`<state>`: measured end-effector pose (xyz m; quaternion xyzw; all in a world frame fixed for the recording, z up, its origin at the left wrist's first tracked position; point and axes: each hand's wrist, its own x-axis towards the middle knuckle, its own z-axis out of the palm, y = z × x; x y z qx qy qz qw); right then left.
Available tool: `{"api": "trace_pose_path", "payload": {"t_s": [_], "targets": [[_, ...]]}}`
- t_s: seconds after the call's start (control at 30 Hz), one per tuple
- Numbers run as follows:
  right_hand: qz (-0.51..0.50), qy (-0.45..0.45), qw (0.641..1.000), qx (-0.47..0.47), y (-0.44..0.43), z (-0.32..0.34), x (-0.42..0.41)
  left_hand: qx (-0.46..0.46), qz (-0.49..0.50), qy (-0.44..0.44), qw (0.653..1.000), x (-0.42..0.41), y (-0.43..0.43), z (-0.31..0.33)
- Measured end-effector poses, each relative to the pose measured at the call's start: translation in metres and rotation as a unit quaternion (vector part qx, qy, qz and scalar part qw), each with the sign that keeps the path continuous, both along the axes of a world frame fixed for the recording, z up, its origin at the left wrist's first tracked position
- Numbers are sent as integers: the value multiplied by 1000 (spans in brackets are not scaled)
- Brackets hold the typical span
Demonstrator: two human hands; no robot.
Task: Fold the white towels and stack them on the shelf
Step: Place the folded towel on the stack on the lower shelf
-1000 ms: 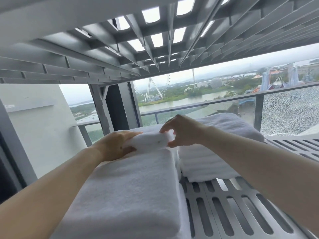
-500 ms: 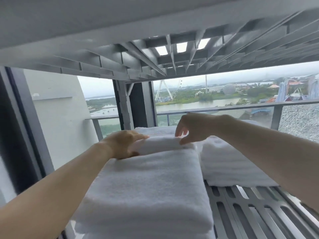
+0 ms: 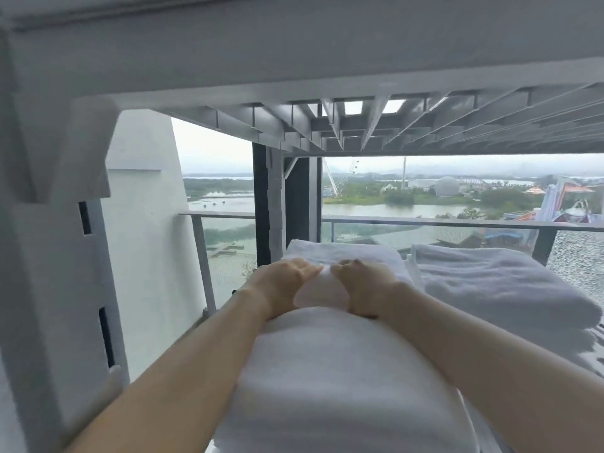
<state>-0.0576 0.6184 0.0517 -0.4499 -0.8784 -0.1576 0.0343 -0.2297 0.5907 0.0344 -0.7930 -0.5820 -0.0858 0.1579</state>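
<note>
A small folded white towel (image 3: 322, 291) lies on top of a large folded white towel (image 3: 343, 380) on the shelf, right in front of me. My left hand (image 3: 284, 284) lies on the small towel's left side with its fingers fairly straight. My right hand (image 3: 367, 289) holds its right side, fingers bent over the far edge and thumb at the near edge. Behind the hands another folded towel (image 3: 343, 253) lies flat. To the right sits a separate stack of folded towels (image 3: 503, 289).
The ribbed underside of the upper shelf (image 3: 425, 125) hangs low over the towels. The shelf's grey upright (image 3: 49, 289) stands close on the left. Beyond is a glass balcony railing (image 3: 425, 222) and a white wall (image 3: 147, 240).
My view has dropped and moved closer to the towels. My right hand came down from hovering onto the small towel's right side. Both hands now sit closer together on it.
</note>
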Motion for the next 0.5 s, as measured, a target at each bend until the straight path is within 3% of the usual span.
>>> {"api": "trace_pose_path", "payload": {"t_s": [0.27,0.5], "targets": [[-13,-14,1000,-20,5,10,3,-29,39,44,998,9,17,11],[-39,33,999,-11,11,-4,10,4,61,58,996,17,27,5]]}}
